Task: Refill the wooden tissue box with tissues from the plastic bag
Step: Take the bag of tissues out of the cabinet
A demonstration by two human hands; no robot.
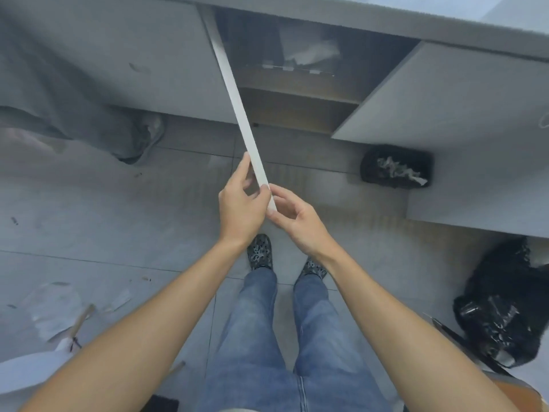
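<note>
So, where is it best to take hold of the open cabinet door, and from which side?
Probably at its free vertical edge, near the lower end, pinched from both faces. The cabinet door stands edge-on toward the person, so only that thin edge offers itself; no handle is visible. The left hand and right hand hold it so.

Grey tiled floor [89,221] below both hands carries a black-lined waste bin [396,166] with crumpled paper to their right, a black rubbish bag [505,304] further right and nearer, and scattered scraps [59,304] to their lower left; an open cabinet shelf [297,84] lies beyond them
</note>
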